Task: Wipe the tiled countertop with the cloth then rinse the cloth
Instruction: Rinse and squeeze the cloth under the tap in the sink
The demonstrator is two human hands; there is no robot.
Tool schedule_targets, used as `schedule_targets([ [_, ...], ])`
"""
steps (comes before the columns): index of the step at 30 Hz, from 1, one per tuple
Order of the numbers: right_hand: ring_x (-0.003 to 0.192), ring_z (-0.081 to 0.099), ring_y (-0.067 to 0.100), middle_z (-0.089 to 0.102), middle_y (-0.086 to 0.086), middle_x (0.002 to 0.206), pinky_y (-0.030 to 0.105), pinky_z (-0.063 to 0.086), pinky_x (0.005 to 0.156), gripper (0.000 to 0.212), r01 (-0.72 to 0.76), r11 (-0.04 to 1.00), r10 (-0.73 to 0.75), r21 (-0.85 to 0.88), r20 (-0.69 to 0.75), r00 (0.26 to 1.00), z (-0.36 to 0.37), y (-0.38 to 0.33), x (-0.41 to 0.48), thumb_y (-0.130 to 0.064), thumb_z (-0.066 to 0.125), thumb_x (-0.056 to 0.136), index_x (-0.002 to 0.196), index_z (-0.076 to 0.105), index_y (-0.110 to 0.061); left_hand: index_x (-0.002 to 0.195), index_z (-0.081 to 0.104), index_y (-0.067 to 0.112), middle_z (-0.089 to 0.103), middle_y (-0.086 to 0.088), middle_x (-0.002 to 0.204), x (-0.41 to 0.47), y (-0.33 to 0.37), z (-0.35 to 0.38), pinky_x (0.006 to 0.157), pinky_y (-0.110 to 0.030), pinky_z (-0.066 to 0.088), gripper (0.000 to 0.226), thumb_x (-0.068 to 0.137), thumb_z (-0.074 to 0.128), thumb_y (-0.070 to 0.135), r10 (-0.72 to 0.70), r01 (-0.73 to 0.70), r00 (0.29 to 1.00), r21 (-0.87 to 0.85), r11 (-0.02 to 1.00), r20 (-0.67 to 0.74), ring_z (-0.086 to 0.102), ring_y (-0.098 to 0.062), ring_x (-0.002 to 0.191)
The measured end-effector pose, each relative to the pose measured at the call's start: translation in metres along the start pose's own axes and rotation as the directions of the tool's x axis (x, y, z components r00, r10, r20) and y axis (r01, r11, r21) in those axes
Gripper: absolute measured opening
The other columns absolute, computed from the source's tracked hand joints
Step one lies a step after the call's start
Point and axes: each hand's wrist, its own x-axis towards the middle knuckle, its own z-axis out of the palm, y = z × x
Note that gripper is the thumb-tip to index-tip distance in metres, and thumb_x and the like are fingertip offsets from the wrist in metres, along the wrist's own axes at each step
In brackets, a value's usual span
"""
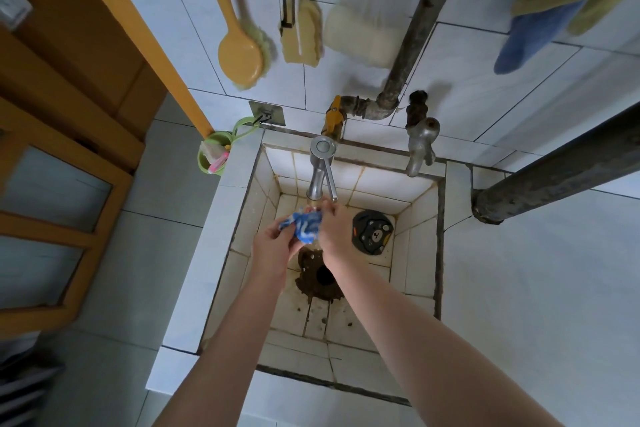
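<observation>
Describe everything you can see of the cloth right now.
The cloth is blue with white markings, soft fabric, crumpled into a small wad. It sits directly under the steel faucet spout, above the drain of the tiled sink basin, off the basin floor. The left hand grips its left end and the right hand holds its right side. Whether water runs over it is unclear.

cloth (304,226): blue and white, bunched under the tap (320,172)
left hand (272,248): grips cloth
right hand (334,229): grips cloth
sink (420,253): tiled
</observation>
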Motion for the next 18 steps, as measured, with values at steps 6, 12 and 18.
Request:
schedule_targets([
  [6, 0.104, 0.055, 0.031, 0.053, 0.024, 0.117, 0.037, 0.045, 0.092, 0.033, 0.054, 0.99, -0.015, -0.129, 0.289, 0.957, -0.003, 0.011, -0.019, -0.021, 0.033, 0.102, 0.121, 0.046, 0.002, 0.118, 0.052, -0.003, 0.064, -0.011, 0.099, 0.002, 0.005, 0.003, 0.07, -0.019, 0.055, 0.027, 0.097, 0.037, 0.003, -0.009, 0.014, 0.999, -0.145, 0.989, 0.038, 0.064, -0.015, 0.086],
  [12, 0.087, 0.055, 0.016, 0.057, 0.009, 0.094, 0.03, 0.047, 0.083, 0.025, 0.028, 0.983, 0.009, -0.182, 0.199, 0.98, 0.006, 0.012, -0.006, -0.024, 0.036, 0.102, 0.106, 0.054, -0.006, 0.122, 0.053, -0.004, 0.063, -0.015, 0.111, 0.006, 0.002, 0.001, 0.075, -0.02, 0.055, 0.03, 0.094, 0.043, 0.001, -0.001, 0.002, 1.0, -0.065, 0.998, 0.001, 0.064, -0.017, 0.093],
  [18, 0.068, 0.049, 0.005, 0.05, -0.004, 0.074, 0.006, 0.041, 0.054, 0.019, 0.195, 0.951, -0.185, -0.24, 0.063, 0.981, -0.006, 0.003, -0.003, -0.018, 0.041, 0.1, 0.086, 0.052, -0.011, 0.118, 0.056, -0.001, 0.067, -0.011, 0.1, 0.003, 0.005, 0.004, 0.074, -0.021, 0.056, 0.03, 0.088, 0.051, -0.003, -0.023, 0.026, 0.999, -0.062, 0.998, 0.043, 0.068, -0.017, 0.084],
])
